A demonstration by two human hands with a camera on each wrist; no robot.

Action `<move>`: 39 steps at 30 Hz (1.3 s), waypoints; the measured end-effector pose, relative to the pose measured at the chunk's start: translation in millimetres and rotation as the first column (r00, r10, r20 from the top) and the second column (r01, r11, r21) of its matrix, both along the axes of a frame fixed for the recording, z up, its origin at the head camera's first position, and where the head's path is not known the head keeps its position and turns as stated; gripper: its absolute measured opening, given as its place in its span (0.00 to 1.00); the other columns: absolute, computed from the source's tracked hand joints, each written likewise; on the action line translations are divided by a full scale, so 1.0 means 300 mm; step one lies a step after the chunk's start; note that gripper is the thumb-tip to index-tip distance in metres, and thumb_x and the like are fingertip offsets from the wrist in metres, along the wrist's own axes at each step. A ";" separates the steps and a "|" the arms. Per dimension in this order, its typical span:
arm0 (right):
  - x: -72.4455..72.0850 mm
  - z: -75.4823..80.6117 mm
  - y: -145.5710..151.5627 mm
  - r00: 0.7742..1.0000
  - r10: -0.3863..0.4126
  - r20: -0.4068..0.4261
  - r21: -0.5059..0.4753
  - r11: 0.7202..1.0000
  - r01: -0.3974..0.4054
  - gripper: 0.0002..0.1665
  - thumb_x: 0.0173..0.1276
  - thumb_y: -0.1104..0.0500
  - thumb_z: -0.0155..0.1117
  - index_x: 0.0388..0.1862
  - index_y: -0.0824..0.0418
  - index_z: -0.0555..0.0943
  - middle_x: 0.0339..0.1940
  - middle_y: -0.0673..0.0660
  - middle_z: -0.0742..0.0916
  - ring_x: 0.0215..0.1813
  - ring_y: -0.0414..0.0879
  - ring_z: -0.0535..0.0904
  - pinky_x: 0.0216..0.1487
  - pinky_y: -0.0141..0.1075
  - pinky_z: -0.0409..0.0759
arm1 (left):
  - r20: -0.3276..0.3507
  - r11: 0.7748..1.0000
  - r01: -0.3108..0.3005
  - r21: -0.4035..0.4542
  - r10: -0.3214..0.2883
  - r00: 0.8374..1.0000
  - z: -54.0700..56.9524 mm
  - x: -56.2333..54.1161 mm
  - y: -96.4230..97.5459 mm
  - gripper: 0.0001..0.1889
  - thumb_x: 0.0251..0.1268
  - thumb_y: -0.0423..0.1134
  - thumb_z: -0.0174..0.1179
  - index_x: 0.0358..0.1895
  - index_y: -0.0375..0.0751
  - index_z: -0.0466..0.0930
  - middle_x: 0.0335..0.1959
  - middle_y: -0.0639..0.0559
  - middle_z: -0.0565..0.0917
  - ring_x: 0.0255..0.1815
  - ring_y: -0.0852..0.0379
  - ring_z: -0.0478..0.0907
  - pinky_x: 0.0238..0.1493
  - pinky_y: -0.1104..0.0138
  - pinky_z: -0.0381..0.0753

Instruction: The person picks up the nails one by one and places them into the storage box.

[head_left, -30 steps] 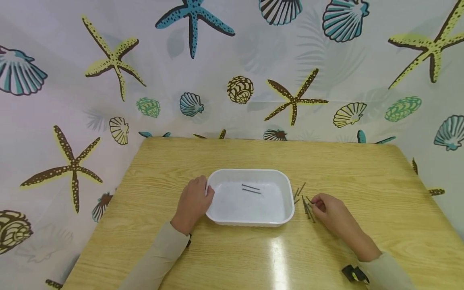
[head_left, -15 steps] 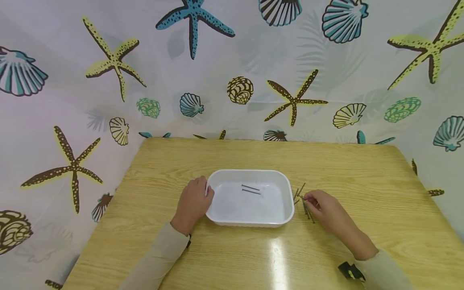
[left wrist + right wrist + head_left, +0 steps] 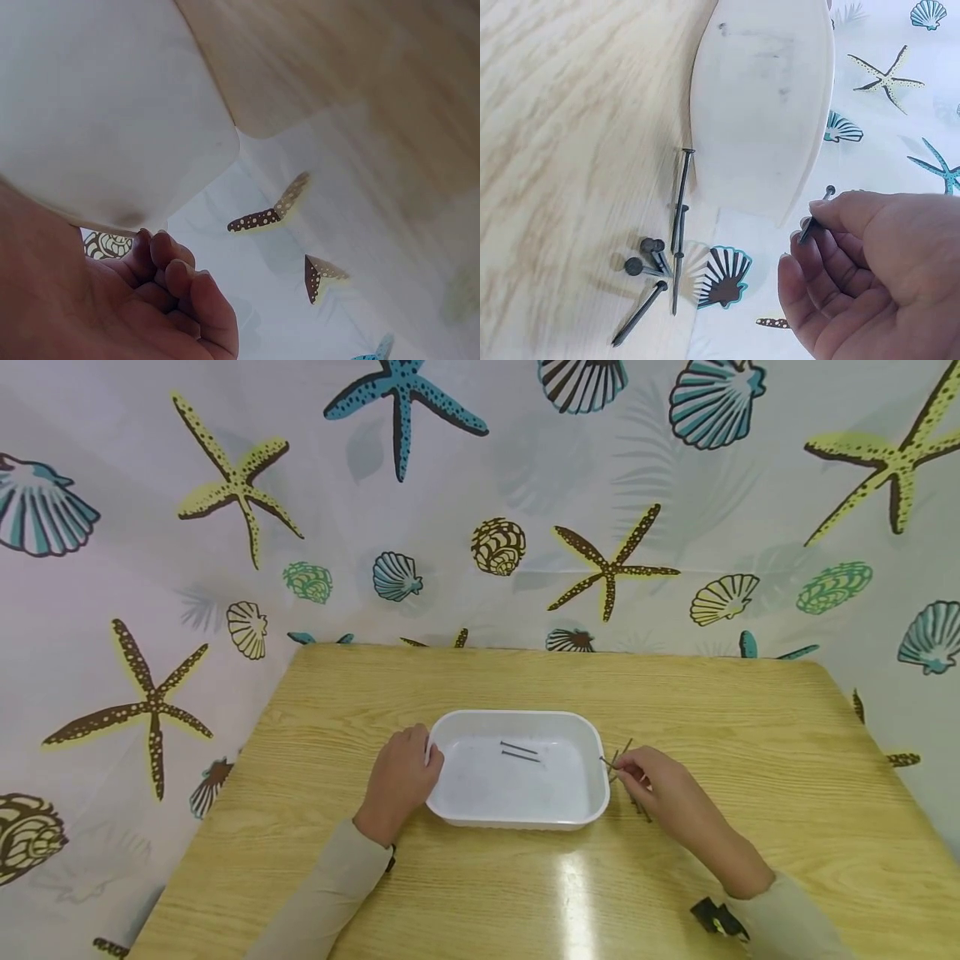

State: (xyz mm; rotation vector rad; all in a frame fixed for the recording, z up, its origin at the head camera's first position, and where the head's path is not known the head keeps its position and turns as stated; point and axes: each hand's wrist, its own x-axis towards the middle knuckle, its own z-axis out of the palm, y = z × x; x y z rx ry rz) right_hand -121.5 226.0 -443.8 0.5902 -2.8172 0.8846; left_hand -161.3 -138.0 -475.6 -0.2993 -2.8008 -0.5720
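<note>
A white rectangular plastic tray [image 3: 495, 797] sits on the table, with two nails [image 3: 521, 757] lying in it side by side. My left hand [image 3: 401, 781] grips its left rim, thumb over the edge; in the left wrist view the curled fingers [image 3: 214, 304] are against the tray wall [image 3: 112, 112]. Between thumb and fingertips, my right hand [image 3: 667, 789] pinches a nail [image 3: 827, 193], its head end pointing at the tray's right rim. Several loose nails [image 3: 681, 195] lie on the table between the tray and that hand, partly hidden by it in the head view.
The wooden table [image 3: 480, 893] carries the tray and nails. A white cloth [image 3: 435, 510] printed with starfish and shells hangs behind the table and along both sides. Each wrist wears a dark strap, the right one [image 3: 718, 918] showing more.
My right hand has picked a nail from the loose pile and moved left and slightly up to the tray's right rim. My left hand and the tray stay put.
</note>
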 end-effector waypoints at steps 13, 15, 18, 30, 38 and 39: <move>-0.002 0.024 -0.048 0.999 0.043 -0.016 0.015 0.999 -0.043 0.05 0.64 0.64 0.62 0.39 0.59 0.81 0.30 0.45 0.78 0.32 0.38 0.71 0.32 0.32 0.74 | 0.017 1.000 -0.008 0.000 0.008 1.000 0.006 0.004 0.004 0.10 0.63 0.39 0.49 0.24 0.43 0.64 0.19 0.52 0.64 0.21 0.55 0.62 0.23 0.65 0.63; -0.004 0.024 -0.056 0.998 0.055 -0.024 0.012 0.998 -0.054 0.05 0.64 0.64 0.62 0.38 0.58 0.81 0.31 0.45 0.79 0.32 0.38 0.72 0.32 0.32 0.74 | 0.015 1.000 -0.007 0.000 0.007 1.000 0.005 0.003 0.002 0.10 0.63 0.39 0.49 0.24 0.43 0.64 0.19 0.52 0.64 0.21 0.55 0.62 0.23 0.65 0.63; -0.008 0.026 -0.074 0.997 0.075 -0.031 0.007 0.997 -0.075 0.04 0.64 0.63 0.61 0.38 0.57 0.80 0.32 0.45 0.79 0.33 0.38 0.72 0.33 0.32 0.74 | 0.016 1.000 -0.010 0.004 0.010 1.000 0.004 0.001 0.001 0.11 0.63 0.39 0.49 0.23 0.43 0.64 0.18 0.52 0.64 0.20 0.55 0.62 0.22 0.65 0.63; -0.023 0.031 -0.172 0.982 0.169 -0.085 0.023 0.986 -0.168 0.06 0.60 0.65 0.65 0.35 0.56 0.80 0.32 0.44 0.80 0.34 0.37 0.72 0.35 0.32 0.74 | 0.026 1.000 -0.018 0.004 0.018 1.000 0.001 0.006 -0.001 0.10 0.63 0.40 0.49 0.24 0.43 0.64 0.19 0.52 0.65 0.21 0.55 0.62 0.22 0.65 0.63; -0.028 0.007 -0.215 0.958 0.243 -0.152 0.056 0.970 -0.237 0.06 0.59 0.66 0.66 0.35 0.58 0.80 0.32 0.45 0.80 0.34 0.37 0.72 0.36 0.32 0.74 | 0.029 1.000 -0.019 0.013 0.018 0.999 0.004 0.002 -0.001 0.11 0.62 0.40 0.49 0.23 0.44 0.63 0.18 0.52 0.65 0.21 0.55 0.62 0.22 0.65 0.63; -0.028 0.003 -0.219 0.956 0.249 -0.155 0.065 0.968 -0.241 0.06 0.59 0.65 0.66 0.36 0.58 0.80 0.32 0.45 0.80 0.34 0.36 0.72 0.36 0.32 0.74 | 0.029 1.000 -0.017 0.013 0.017 0.999 0.004 0.001 -0.001 0.11 0.62 0.40 0.49 0.23 0.44 0.63 0.18 0.52 0.65 0.21 0.55 0.62 0.22 0.65 0.63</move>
